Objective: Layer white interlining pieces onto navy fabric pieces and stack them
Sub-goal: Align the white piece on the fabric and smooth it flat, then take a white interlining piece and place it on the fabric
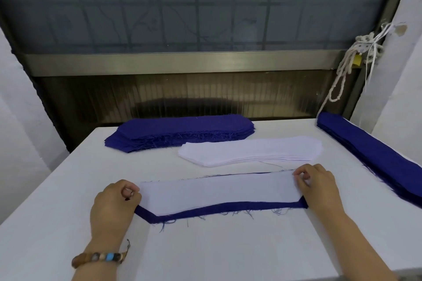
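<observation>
A single flat, elongated navy fabric piece (228, 206) with frayed edges lies on the white surface (205, 255), and a thin white interlining piece (217, 191) of the same outline lies on top of it. The white piece sits a little toward the navy piece's far edge, so a navy band shows along its near edge.

The left hand (114, 204) is at the navy piece's left end, its fingers (127, 189) curled together and pinching the interlining's end. The right hand (318, 186) is at the navy piece's right end, and its fingers (301, 175) likewise pinch the interlining's far corner.

Beyond the navy piece lies a stack of white interlining pieces (251, 150), and further beyond and to the left a stack of navy pieces (180, 131). To the right of the navy piece runs a long navy pile (370, 162) with a white edge showing on its far side.

Both layers look light, limp and easily shifted. The interlining will probably slide or buckle if it is pushed from one end. Holding both short ends at once under slight tension, as here, seems the safest way to nudge it square. The frayed navy threads may snag. To carry the pair, grip both layers together at the ends.
</observation>
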`<action>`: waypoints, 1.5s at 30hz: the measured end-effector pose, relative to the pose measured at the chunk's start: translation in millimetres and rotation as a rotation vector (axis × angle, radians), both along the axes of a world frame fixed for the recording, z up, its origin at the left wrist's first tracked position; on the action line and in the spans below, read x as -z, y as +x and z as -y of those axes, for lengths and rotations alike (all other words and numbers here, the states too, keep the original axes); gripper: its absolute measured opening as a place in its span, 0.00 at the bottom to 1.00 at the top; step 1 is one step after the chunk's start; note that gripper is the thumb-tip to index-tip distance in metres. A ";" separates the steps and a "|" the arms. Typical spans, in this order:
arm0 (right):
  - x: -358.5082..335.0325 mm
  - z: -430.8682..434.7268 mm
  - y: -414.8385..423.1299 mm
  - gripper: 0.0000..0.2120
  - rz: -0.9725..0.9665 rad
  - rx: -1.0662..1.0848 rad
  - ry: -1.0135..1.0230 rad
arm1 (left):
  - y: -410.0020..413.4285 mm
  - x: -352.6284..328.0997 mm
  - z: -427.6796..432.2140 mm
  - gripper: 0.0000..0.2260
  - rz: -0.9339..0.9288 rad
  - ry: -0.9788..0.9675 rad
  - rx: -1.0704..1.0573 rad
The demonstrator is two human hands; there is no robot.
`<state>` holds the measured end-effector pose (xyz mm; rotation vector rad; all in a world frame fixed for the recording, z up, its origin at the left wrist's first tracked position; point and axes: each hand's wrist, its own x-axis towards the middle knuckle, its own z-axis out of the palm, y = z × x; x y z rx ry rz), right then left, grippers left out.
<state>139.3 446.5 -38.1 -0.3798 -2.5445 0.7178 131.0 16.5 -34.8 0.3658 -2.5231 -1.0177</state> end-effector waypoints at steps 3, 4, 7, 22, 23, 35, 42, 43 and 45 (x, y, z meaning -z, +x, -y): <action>-2.5 0.2 -3.8 0.06 -0.059 0.023 -0.011 | -3.0 -7.6 -3.1 0.08 0.043 -0.057 0.010; -5.9 2.3 -6.4 0.06 -0.070 0.011 -0.007 | -6.9 -12.7 -3.9 0.07 0.055 -0.082 0.020; -18.9 17.1 -19.9 0.06 -0.067 -0.134 -0.020 | -26.7 -31.0 -3.6 0.05 0.039 -0.126 0.079; -43.1 159.1 -169.2 0.06 -0.048 -0.397 -0.220 | -172.5 -55.5 10.1 0.07 0.013 0.042 0.053; -41.8 166.9 -177.0 0.06 -0.051 -0.395 -0.215 | -178.6 -53.4 11.7 0.08 0.025 0.049 0.046; -41.8 223.4 -243.8 0.03 0.047 -0.436 -0.204 | -206.7 -38.1 20.1 0.15 0.013 0.042 -0.015; -34.4 220.9 -247.5 0.12 0.031 -0.356 -0.300 | -202.5 -28.9 26.7 0.29 0.010 -0.205 -0.159; -33.5 219.5 -246.5 0.13 0.025 -0.351 -0.306 | -203.1 -28.1 27.7 0.29 0.021 -0.216 -0.155; -32.2 218.3 -245.1 0.17 0.018 -0.345 -0.300 | -203.6 -26.6 28.5 0.30 0.034 -0.226 -0.139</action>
